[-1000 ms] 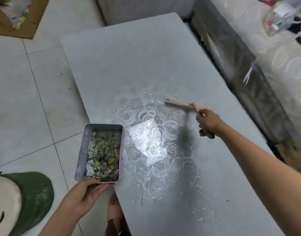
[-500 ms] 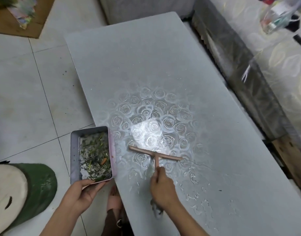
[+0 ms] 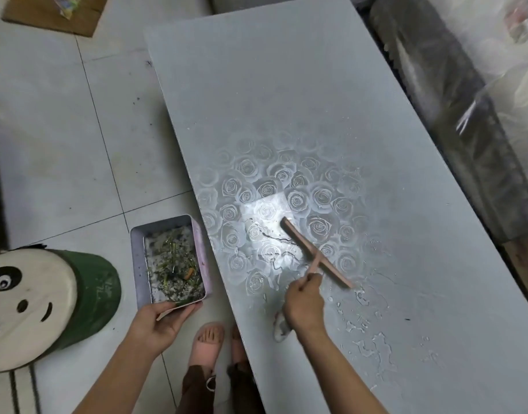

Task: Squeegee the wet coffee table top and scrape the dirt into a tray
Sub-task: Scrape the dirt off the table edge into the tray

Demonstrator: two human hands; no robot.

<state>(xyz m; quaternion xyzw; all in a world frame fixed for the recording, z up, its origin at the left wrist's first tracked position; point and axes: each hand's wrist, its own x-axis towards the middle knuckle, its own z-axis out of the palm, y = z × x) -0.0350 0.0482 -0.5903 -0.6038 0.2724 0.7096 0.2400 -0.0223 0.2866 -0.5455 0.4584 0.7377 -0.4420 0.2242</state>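
Note:
A grey coffee table top (image 3: 286, 85) with a rose pattern glistens with water streaks and droplets near me. My right hand (image 3: 304, 303) grips the handle of a pink squeegee (image 3: 315, 256), whose blade lies slanted on the wet middle of the table. A rectangular tray (image 3: 138, 264) holding wet green scraps and dirt sits just off the table's left edge, level with the top. My left hand (image 3: 161, 322) holds its near end, thumb on the rim.
A green stool with a panda face (image 3: 32, 306) stands on the tiled floor at the left. My sandalled feet (image 3: 207, 342) are below the table edge. A patterned sofa (image 3: 466, 100) runs along the table's right side. Cardboard (image 3: 47, 13) lies at the far left.
My right hand pulled the squeegee from the far right of the table toward me and the tray, and the blade now lies slanted. The tray shifted slightly lower along the table edge.

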